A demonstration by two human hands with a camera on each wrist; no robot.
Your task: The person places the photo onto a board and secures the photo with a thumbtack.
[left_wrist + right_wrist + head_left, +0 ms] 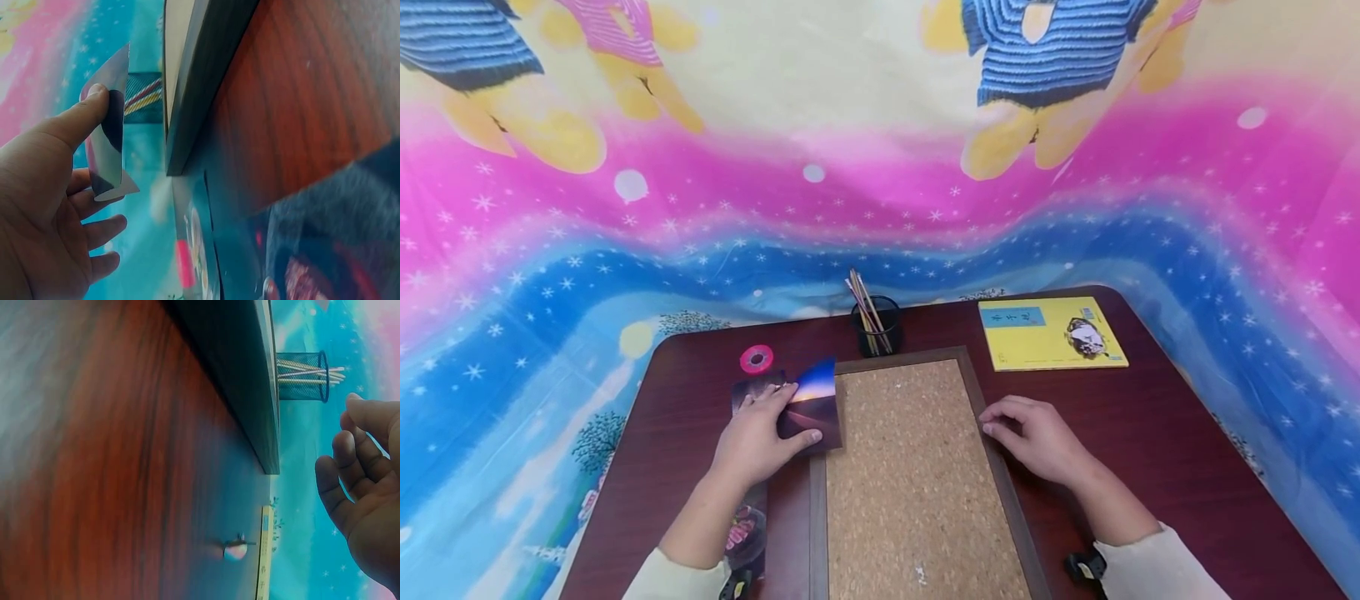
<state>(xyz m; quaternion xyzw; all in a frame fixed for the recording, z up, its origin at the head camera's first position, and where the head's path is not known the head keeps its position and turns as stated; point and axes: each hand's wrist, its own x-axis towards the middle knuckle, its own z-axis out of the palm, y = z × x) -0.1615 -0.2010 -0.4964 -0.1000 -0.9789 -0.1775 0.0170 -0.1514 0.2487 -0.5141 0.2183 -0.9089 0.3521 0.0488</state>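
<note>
My left hand (760, 437) pinches a photo print (816, 408) with a blue and orange sky, over the left edge of a framed cork board (917, 483). The left wrist view shows the print (112, 137) bent, its lower corner folded outward, with the thumb on one face and fingers behind it. Beneath that hand lie other dark prints (745, 533), partly hidden by the forearm. My right hand (1037, 437) hovers by the board's right edge, fingers loosely bent. Nothing shows between the fingers of the right hand (369, 481) in the right wrist view.
A black mesh cup (877, 329) of thin sticks stands behind the board. A pink tape roll (756, 359) lies at the back left, and a yellow book (1052, 333) at the back right. The right wrist view shows a small rounded thing (235, 551), kind unclear, on the table.
</note>
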